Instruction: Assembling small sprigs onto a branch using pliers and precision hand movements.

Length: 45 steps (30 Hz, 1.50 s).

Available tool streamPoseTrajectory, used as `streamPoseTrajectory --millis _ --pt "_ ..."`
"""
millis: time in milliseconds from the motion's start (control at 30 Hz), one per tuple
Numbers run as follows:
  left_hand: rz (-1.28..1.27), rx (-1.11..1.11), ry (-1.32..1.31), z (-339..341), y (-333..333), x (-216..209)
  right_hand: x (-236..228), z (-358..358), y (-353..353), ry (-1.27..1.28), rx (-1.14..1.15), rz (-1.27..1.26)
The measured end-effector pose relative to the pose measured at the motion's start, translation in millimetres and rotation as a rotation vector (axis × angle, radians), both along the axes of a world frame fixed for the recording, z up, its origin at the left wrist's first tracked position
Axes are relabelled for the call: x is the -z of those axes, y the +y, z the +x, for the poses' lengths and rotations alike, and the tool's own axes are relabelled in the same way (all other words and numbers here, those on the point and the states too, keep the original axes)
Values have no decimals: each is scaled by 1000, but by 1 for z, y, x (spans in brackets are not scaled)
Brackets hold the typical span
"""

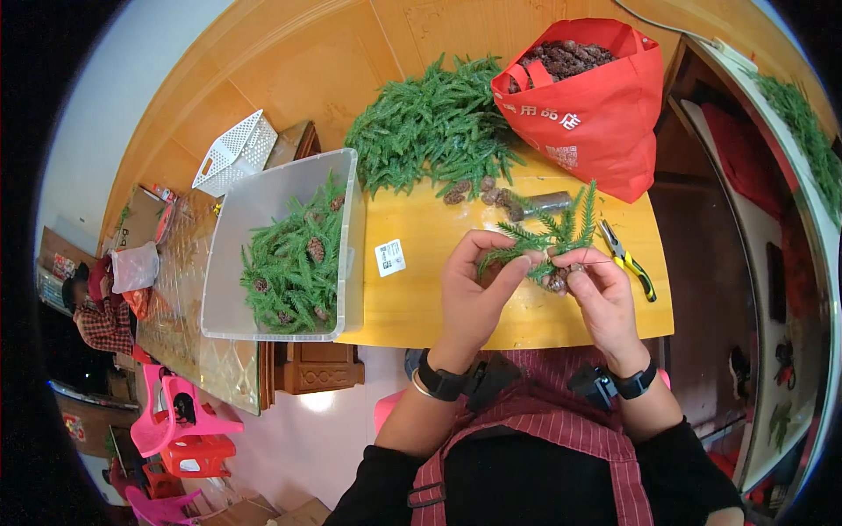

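Our left hand (474, 291) and right hand (607, 309) pinch a sprig (561, 233) near the worktop's (417, 307) front edge. Pliers (628, 260) lie by its right edge.

We count one left hand (474, 289), one right hand (607, 305), one green sprig cluster (585, 228), one pair of pliers (630, 260), one red bag (605, 114), one heap of greenery (430, 131), one white label (390, 258), one clear bin (353, 250) with at least four pinecones (316, 250) inside, and one white basket (239, 156).

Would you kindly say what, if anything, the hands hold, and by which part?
The left hand and right hand hold a green sprig where its stems meet, beside a pine cone; the exact grip is hidden.
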<state>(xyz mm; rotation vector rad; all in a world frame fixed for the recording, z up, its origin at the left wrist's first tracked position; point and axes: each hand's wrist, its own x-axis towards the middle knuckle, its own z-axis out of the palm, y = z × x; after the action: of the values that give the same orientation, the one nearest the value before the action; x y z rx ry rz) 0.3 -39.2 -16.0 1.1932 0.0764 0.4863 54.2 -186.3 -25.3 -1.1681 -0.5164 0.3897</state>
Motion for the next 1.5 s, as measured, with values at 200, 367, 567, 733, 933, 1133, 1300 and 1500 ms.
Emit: streamPoseTrajectory --millis 200,367,567,733,933,1133,1300,1500 --pt "-124 -3 -31 10 3 3 1 10 -7 -395 323 -155" --pt "-102 -25 -31 15 7 -3 -28 -2 -21 -815 387 -423" --pt "-125 10 -30 18 5 -15 -53 -7 -7 -764 219 -407" --pt "-159 99 -62 21 6 -24 -66 -5 -2 -784 227 -413" --pt "-298 162 -75 24 6 -27 -72 -2 1 -761 220 -414" --pt "-393 207 -28 25 7 -29 -71 4 3 -721 175 -457" --pt "-413 218 -28 25 8 -26 -73 3 1 -700 140 -479" --pt "-355 191 -71 24 9 -26 -71 3 -2 -715 143 -460"
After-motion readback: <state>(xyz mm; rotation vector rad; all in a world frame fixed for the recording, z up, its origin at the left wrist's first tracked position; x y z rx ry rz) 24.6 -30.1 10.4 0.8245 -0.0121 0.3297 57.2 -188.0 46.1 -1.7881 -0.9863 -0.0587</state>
